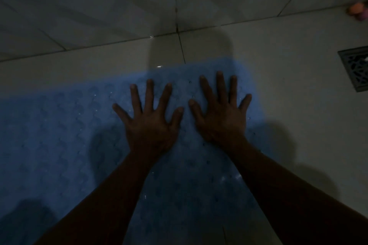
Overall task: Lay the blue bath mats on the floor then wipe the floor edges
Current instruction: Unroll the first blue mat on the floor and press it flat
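A blue bath mat (59, 125) with a bumpy, patterned surface lies flat on the pale tiled floor (288, 95), filling the left and middle of the dim view. My left hand (149, 123) rests palm down on the mat near its far edge, fingers spread wide. My right hand (221, 117) lies flat beside it, close to the mat's far right corner, fingers also spread. Neither hand holds anything. Both forearms reach in from the bottom of the view and hide part of the mat.
A tiled wall (119, 6) rises just beyond the mat's far edge. A dark square floor drain (356, 69) sits at the right. A small orange and pink object (358, 11) rests by the wall at the far right.
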A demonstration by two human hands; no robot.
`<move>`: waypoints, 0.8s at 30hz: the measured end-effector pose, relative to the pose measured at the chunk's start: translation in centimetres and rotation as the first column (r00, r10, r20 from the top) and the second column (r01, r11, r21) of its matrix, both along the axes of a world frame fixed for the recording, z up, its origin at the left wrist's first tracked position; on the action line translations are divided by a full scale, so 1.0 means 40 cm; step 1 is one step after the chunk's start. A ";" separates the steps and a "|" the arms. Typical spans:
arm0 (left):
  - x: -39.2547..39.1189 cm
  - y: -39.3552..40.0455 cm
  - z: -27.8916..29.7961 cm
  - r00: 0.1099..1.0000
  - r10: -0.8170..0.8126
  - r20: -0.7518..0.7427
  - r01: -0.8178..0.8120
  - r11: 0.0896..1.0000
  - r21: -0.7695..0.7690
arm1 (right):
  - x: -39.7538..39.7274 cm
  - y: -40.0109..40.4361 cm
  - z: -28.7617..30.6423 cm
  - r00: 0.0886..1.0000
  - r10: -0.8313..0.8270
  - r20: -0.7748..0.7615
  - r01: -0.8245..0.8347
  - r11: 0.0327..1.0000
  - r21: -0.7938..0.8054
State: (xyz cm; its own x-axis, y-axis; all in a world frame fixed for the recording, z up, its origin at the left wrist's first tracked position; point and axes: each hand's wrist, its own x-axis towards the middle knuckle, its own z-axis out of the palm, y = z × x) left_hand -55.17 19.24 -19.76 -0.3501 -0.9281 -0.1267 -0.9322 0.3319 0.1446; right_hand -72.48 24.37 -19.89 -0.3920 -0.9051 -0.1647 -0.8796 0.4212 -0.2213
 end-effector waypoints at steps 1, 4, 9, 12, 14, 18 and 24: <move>-0.002 -0.001 0.000 1.000 0.000 0.011 0.000 1.000 -0.005 | 0.001 0.003 0.001 1.000 0.000 -0.025 -0.001 1.000 -0.030; -0.002 -0.009 -0.001 1.000 0.001 0.021 -0.002 0.999 0.032 | 0.003 0.002 0.003 0.999 -0.010 -0.049 0.007 0.999 -0.050; -0.002 -0.006 0.008 0.999 0.005 0.043 -0.006 1.000 0.019 | 0.004 -0.006 0.012 1.000 -0.016 -0.019 0.016 1.000 -0.003; -0.003 -0.012 0.008 0.998 0.015 0.059 -0.017 0.999 0.037 | 0.006 -0.009 0.019 0.999 -0.016 -0.029 0.017 1.000 0.012; -0.005 -0.014 0.009 0.998 0.020 0.064 -0.023 0.999 0.048 | 0.003 -0.012 0.019 1.000 -0.013 -0.021 0.014 1.000 0.028; -0.010 -0.013 0.009 0.999 0.025 0.045 -0.027 0.999 0.032 | 0.001 -0.011 0.014 0.999 -0.009 -0.039 0.010 1.000 0.028; -0.009 -0.015 0.002 1.000 0.020 0.021 -0.021 1.000 0.010 | -0.004 -0.012 -0.002 1.000 -0.006 -0.025 0.006 1.000 0.003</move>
State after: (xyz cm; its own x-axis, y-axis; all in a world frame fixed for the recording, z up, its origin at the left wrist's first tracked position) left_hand -55.51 18.64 -19.68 -0.3282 -0.9337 -0.1430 -0.9416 0.3113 0.1281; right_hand -72.64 23.87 -19.96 -0.4014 -0.9023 -0.1571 -0.8823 0.4270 -0.1978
